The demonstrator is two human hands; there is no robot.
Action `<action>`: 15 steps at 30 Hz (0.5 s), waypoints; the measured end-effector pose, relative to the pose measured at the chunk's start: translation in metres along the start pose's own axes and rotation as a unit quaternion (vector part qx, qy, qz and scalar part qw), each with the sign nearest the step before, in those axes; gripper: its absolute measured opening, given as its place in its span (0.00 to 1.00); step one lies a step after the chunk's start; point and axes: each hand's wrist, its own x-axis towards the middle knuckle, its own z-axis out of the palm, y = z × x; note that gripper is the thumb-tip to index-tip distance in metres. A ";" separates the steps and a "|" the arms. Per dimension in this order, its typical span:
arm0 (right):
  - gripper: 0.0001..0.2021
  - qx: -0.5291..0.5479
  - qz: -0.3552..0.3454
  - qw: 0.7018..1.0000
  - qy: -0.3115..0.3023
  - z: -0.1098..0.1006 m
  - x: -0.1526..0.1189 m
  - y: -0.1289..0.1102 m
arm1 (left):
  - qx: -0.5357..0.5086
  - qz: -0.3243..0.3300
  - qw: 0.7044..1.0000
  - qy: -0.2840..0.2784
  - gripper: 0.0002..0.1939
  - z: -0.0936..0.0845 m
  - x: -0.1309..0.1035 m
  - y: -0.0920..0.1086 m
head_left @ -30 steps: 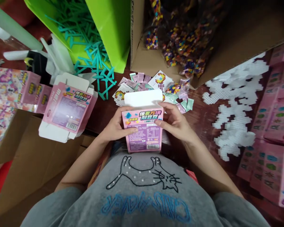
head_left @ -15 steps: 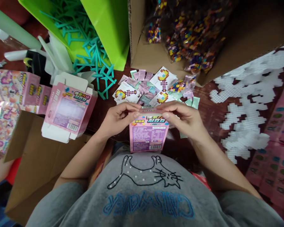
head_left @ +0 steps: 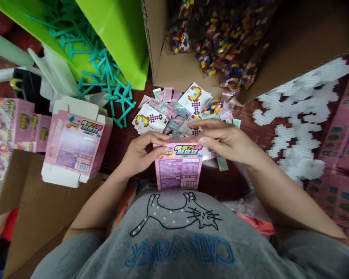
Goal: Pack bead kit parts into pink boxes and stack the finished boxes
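A pink-and-purple printed box [head_left: 178,170] stands close against my grey shirt, its back panel with barcode facing up toward me. My left hand [head_left: 144,153] pinches its upper left corner, thumb on the printed panel and fingers behind the top edge. At the upper right corner is my right hand [head_left: 223,141], fingers stretched out and apart from the thumb, whose tip is at the box edge. Just beyond the hands lie picture cards [head_left: 149,119], small pastel packets [head_left: 171,110] and a bag of coloured beads [head_left: 213,107].
Another pink box [head_left: 78,143] with raised flaps lies left, above an open carton [head_left: 31,209]. Teal hammer-shaped sticks [head_left: 104,69] spill from a green box [head_left: 119,35]. A large carton [head_left: 168,73] holds bead bags. White pegboard pieces [head_left: 302,147] lie right.
My right hand has loosened from the box's top corner and its fingers have straightened. The top edge looks flatter, showing more of the printed title. The view has shifted slightly.
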 end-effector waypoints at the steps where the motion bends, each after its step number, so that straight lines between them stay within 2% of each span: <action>1: 0.20 -0.054 0.009 0.998 0.005 -0.005 0.012 0.006 | -0.002 -0.004 1.000 0.007 0.09 -0.001 0.002 0.001; 3: 0.24 -0.164 0.052 0.984 0.044 -0.013 0.042 0.024 | -0.001 -0.018 0.999 0.041 0.11 -0.007 0.004 0.004; 5: 0.33 -0.255 0.122 0.956 0.077 -0.016 0.075 0.048 | 0.007 -0.029 0.993 0.117 0.13 -0.020 0.002 0.006; 7: 0.39 -0.320 0.189 0.926 0.068 -0.015 0.101 0.068 | 0.012 -0.037 0.974 0.222 0.17 -0.039 -0.007 0.007; 9: 0.40 -0.354 0.242 0.903 0.037 -0.013 0.118 0.076 | 0.012 -0.048 0.947 0.318 0.22 -0.058 -0.025 0.005; 12: 0.28 -0.344 0.278 0.897 -0.006 -0.016 0.124 0.066 | 0.028 -0.108 0.918 0.379 0.26 -0.075 -0.064 -0.002; 15: 0.15 -0.266 0.254 0.930 -0.012 -0.038 0.112 0.039 | 0.065 -0.179 0.913 0.361 0.24 -0.073 -0.105 -0.015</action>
